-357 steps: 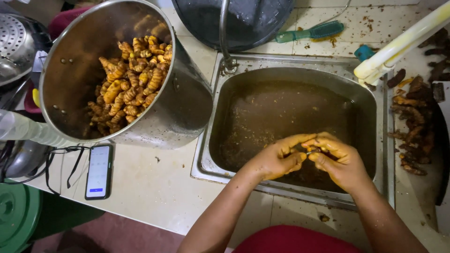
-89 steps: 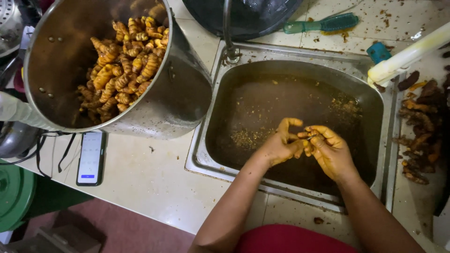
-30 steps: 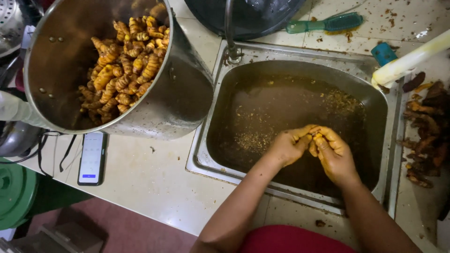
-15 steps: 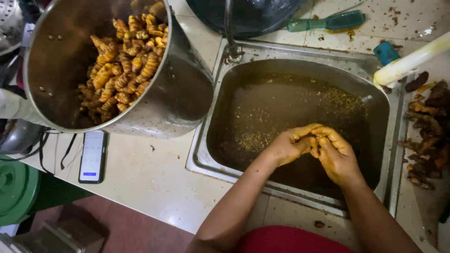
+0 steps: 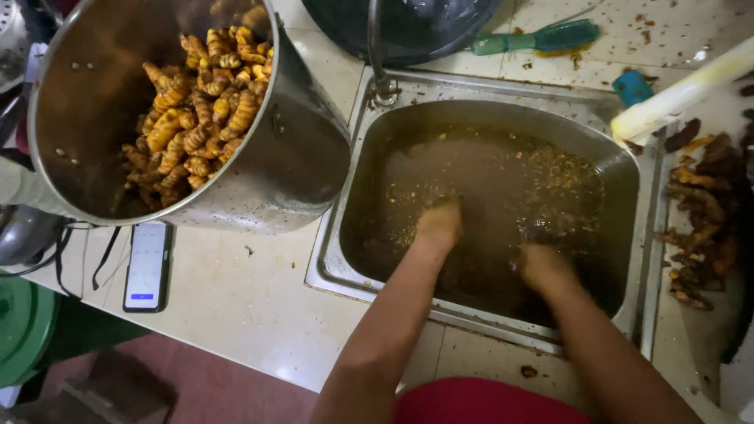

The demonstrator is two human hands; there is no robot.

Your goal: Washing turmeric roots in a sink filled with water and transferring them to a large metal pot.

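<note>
Pale kitchen counter (image 5: 236, 306) around steel sink (image 5: 648, 235) of murky brown water, left hand (image 5: 438, 224) and right hand (image 5: 543, 265) dipped apart in it, blurred, grip impossible to tell, big steel pot (image 5: 298, 157) of yellow turmeric roots (image 5: 200, 118) beside sink, unpeeled roots (image 5: 703, 228) at right, phone (image 5: 147, 265) on counter.

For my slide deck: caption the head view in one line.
Both hands, left hand and right hand, dip into murky brown water in a steel sink beside a tilted pot of orange rhizomes.

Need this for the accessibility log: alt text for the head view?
Left hand and right hand dip into murky brown water in a steel sink. Beside it, a tilted steel pot holds yellow roots.
</note>
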